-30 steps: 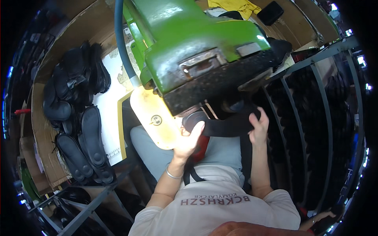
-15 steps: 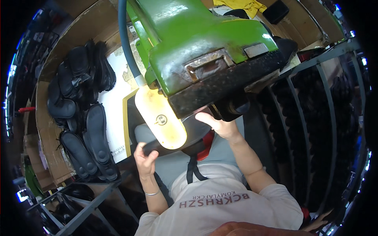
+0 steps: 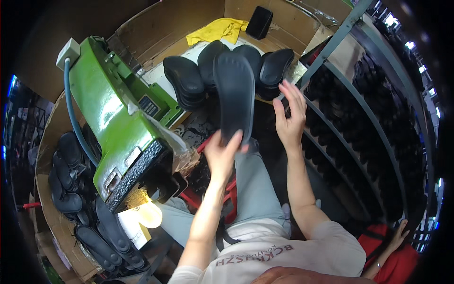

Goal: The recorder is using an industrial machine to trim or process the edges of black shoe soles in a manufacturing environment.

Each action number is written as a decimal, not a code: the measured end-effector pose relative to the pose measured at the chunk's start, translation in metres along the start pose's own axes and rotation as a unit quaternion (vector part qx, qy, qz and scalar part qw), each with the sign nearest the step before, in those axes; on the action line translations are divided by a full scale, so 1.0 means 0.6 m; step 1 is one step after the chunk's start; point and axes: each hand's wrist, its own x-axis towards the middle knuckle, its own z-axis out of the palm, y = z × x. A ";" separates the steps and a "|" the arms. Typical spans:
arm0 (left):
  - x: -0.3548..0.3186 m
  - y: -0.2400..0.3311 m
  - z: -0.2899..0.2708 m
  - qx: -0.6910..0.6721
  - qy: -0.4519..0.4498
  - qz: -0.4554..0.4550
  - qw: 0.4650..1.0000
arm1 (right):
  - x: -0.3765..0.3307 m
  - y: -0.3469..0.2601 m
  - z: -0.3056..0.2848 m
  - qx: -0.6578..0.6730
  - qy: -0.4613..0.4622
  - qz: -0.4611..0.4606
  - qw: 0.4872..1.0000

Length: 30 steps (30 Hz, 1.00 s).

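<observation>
My left hand (image 3: 221, 155) grips the near end of a black shoe sole (image 3: 234, 90), which points away from me with its long, rimmed face showing. Behind it stand several stacks of black soles, among them a left stack (image 3: 184, 78) and a right stack (image 3: 275, 68). The held sole partly covers the middle stacks. My right hand (image 3: 292, 116) is empty, fingers apart, just in front of the right stack. To the left is the green machine (image 3: 106, 102), its lit lamp (image 3: 150, 215) glowing under the head.
More black soles (image 3: 71, 189) lie piled at the left inside a cardboard surround (image 3: 47, 189). A yellow cloth (image 3: 217, 31) and a black block (image 3: 259, 22) sit at the back. A metal rack (image 3: 338, 75) packed with soles runs along the right. Another person's hand (image 3: 399, 236) shows at lower right.
The view has swung right, so the machine now sits at the left and the sole stacks show. Both hands have come out from beneath the machine head; a sole is now plainly seen in my left.
</observation>
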 end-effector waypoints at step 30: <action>-0.510 0.120 -0.514 0.626 0.609 0.101 0.477 | -0.313 -0.316 0.167 0.353 -0.356 -0.079 0.862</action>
